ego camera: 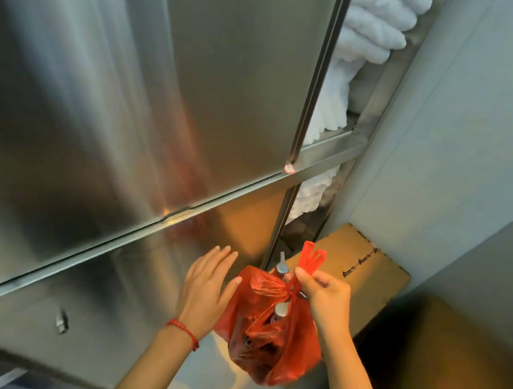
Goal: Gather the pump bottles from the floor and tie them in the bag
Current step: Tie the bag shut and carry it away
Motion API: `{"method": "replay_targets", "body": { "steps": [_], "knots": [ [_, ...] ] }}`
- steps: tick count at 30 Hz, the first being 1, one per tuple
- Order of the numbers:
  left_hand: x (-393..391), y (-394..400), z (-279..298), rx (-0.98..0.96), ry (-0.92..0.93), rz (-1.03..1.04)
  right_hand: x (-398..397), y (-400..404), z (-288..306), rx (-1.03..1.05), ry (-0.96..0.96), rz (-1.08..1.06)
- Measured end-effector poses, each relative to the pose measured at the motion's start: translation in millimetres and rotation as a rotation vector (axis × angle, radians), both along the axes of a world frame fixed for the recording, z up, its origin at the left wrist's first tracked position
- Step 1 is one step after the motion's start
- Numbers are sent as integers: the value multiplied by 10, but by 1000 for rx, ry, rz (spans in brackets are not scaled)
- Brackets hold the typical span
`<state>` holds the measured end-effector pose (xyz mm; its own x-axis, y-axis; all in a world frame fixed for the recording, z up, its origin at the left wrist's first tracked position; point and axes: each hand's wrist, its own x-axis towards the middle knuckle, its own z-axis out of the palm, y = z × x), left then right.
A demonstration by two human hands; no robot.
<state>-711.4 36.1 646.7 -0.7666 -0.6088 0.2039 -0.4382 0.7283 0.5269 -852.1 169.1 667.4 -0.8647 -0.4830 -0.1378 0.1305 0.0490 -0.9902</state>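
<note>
A red plastic bag (pixel 270 341) hangs in the air in front of me, bulging with pump bottles. One grey pump head (pixel 282 266) sticks out of its gathered top, another bottle cap (pixel 282 310) shows through a gap lower down. My right hand (pixel 322 291) pinches the bag's knotted neck, and the red handle loops (pixel 310 258) stand up above its fingers. My left hand (pixel 207 286), with a red string bracelet on the wrist, is spread with straight fingers beside the bag's left side, the thumb close to the plastic.
A tall stainless-steel cabinet (pixel 131 121) fills the left and centre, right behind the hands. Its open right section holds stacked white towels (pixel 368 39). A cardboard box (pixel 366 275) sits below right, against a grey wall (pixel 470 151).
</note>
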Motion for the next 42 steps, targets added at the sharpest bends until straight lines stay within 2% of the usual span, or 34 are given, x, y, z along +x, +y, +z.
{"method": "replay_targets", "body": {
  "steps": [5, 12, 20, 24, 30, 35, 42],
  "knots": [
    [426, 245, 106, -40, -36, 203, 186, -8, -2, 26, -66, 198],
    [941, 640, 186, -70, -82, 526, 399, -103, 21, 55, -2, 515],
    [1643, 1103, 244, 37, -181, 824, 950, -295, 112, 51, 10, 761],
    [2103, 1281, 303, 126, -228, 958, 1403, -384, 185, 14, 14, 870],
    [2890, 1562, 273, 46, -147, 1155, 2282, -452, 266, -23, -50, 1038],
    [3651, 1901, 439, 115, -221, 1250, 3174, -408, 308, -39, -45, 1186],
    [4838, 2374, 411, 44, -263, 1396, 4393, -269, 347, -39, 26, 1320]
  ]
}}
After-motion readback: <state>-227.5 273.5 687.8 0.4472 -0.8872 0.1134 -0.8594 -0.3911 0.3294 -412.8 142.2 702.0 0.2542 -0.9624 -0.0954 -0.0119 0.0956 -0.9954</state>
